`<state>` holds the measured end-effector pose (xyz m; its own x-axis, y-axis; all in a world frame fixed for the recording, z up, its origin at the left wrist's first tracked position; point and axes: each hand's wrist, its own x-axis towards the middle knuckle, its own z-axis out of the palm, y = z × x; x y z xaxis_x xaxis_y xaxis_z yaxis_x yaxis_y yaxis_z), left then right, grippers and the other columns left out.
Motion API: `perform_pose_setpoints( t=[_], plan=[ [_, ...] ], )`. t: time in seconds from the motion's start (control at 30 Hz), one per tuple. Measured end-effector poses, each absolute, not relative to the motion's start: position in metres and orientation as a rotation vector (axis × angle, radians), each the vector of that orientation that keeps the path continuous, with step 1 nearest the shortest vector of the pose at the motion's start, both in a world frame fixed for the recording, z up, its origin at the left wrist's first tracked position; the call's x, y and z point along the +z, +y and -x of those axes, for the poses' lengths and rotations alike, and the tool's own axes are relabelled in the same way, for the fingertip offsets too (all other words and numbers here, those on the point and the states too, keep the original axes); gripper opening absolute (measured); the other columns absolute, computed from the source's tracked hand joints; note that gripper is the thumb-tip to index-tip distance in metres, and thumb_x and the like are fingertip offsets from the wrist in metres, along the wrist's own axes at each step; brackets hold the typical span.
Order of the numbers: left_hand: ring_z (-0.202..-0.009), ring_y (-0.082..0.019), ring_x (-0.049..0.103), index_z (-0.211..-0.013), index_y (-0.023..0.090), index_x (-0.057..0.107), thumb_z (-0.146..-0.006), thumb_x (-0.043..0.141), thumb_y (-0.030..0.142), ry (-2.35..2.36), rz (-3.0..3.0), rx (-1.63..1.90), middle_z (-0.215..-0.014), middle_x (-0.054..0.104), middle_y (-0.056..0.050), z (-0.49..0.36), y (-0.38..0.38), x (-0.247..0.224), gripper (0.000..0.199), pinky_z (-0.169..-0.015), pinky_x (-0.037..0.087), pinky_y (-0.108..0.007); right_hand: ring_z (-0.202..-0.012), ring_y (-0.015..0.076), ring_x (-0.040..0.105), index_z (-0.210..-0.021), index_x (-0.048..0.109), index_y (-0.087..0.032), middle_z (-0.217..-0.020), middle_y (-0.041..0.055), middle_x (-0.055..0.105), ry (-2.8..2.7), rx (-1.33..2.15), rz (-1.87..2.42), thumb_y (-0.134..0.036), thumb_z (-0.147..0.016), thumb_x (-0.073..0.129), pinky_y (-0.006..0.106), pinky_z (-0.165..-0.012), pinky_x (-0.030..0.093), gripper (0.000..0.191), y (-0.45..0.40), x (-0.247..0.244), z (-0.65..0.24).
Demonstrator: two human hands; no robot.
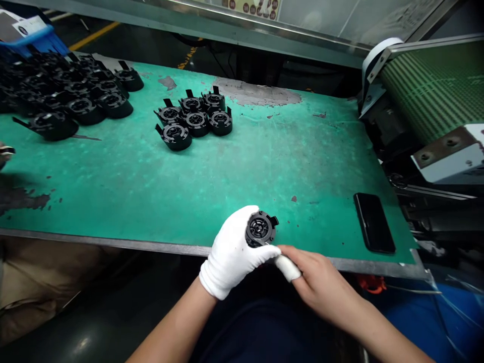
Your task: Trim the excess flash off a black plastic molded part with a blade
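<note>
My left hand (234, 247), in a white glove, is wrapped round a round black plastic housing (260, 228) near the table's front edge. The housing's ringed face is turned up towards me, and a small tab sticks out at its upper right. Close against the left thumb is my right hand (315, 275), bare except for a white cover on the thumb. Its fingers are closed at the lower right of the housing. Whatever they grip is hidden; a thin greyish edge shows near the housing's lower rim.
Several similar black housings (195, 121) stand grouped on the green table (287, 161), with a larger cluster (81, 108) at the left. A black phone (374, 222) lies at right. Beyond it is a green conveyor belt (438, 85). Another person's hand (5, 154) shows at the left edge.
</note>
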<state>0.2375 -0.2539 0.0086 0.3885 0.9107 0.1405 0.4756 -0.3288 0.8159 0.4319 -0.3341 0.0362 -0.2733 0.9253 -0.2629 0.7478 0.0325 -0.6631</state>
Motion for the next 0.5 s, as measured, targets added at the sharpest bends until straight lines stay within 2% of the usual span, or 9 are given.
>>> perform_pose_setpoints(
  t=[0.07,0.13,0.23,0.37,0.5],
  plan=[
    [-0.115,-0.029,0.063,-0.124,0.023,0.053,-0.073,0.082,0.052,1.169,-1.942,0.793,-0.124,0.063,-0.009,-0.238,-0.253,0.010,0.066,-0.100,0.053,-0.047,-0.112,0.0215,0.066,-0.134,0.058,-0.027,-0.126,0.0062,0.069,-2.014,1.028,1.698,-0.023,-0.100,0.041,0.035,-0.094,0.053,0.038,-0.329,0.039,-0.440],
    [-0.110,-0.027,0.065,-0.119,0.023,0.055,-0.074,0.080,0.052,1.146,-1.938,0.796,-0.120,0.064,-0.007,-0.239,-0.253,0.011,0.060,-0.096,0.054,-0.045,-0.114,0.0207,0.064,-0.135,0.058,-0.028,-0.127,0.0053,0.068,-2.007,0.954,1.722,-0.029,-0.103,0.040,0.035,-0.097,0.052,0.037,-0.323,0.038,-0.446],
    [-0.108,-0.026,0.065,-0.118,0.023,0.054,-0.073,0.081,0.052,1.135,-1.934,0.820,-0.120,0.064,-0.007,-0.239,-0.253,0.009,0.060,-0.096,0.054,-0.044,-0.108,0.0216,0.066,-0.133,0.061,-0.028,-0.121,0.0052,0.070,-2.062,0.858,1.787,-0.033,-0.105,0.038,0.037,-0.094,0.052,0.037,-0.316,0.033,-0.451],
    [-0.113,-0.027,0.064,-0.121,0.023,0.053,-0.072,0.082,0.053,1.147,-1.936,0.856,-0.121,0.063,-0.007,-0.238,-0.254,0.008,0.065,-0.101,0.051,-0.045,-0.100,0.0222,0.067,-0.131,0.063,-0.026,-0.113,0.0055,0.073,-2.166,0.733,1.824,-0.030,-0.104,0.039,0.038,-0.092,0.052,0.036,-0.311,0.027,-0.451],
    [-0.109,-0.026,0.065,-0.116,0.023,0.056,-0.073,0.081,0.051,1.144,-1.925,0.826,-0.117,0.065,-0.006,-0.239,-0.254,0.011,0.057,-0.098,0.053,-0.044,-0.095,0.0227,0.067,-0.131,0.062,-0.025,-0.107,0.0060,0.073,-2.262,0.597,1.833,-0.028,-0.103,0.040,0.036,-0.087,0.051,0.036,-0.312,0.024,-0.453]
  ],
)
